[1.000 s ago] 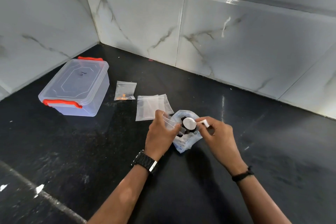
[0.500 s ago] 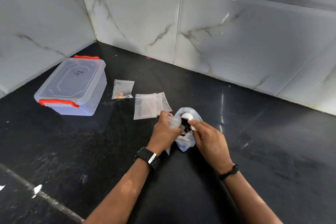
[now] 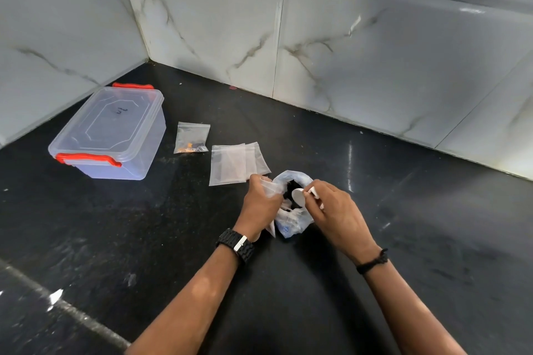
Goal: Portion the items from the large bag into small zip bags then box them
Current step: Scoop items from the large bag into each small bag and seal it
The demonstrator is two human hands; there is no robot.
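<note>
- The left hand point(image 3: 261, 207) curls its fingers round a small zip bag point(image 3: 272, 188), holding it at the mouth of the large bag point(image 3: 292, 207).
- The right hand point(image 3: 336, 210) pinches a white round item point(image 3: 298, 196) over that mouth.
- The large bag's contents are dark and hard to make out, perhaps mixed small parts.
- It sits on the black counter point(image 3: 403, 225) between both hands.

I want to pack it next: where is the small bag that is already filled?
The filled small bag lies on the black counter, left of centre, between the lidded plastic box and the empty zip bags.
</note>
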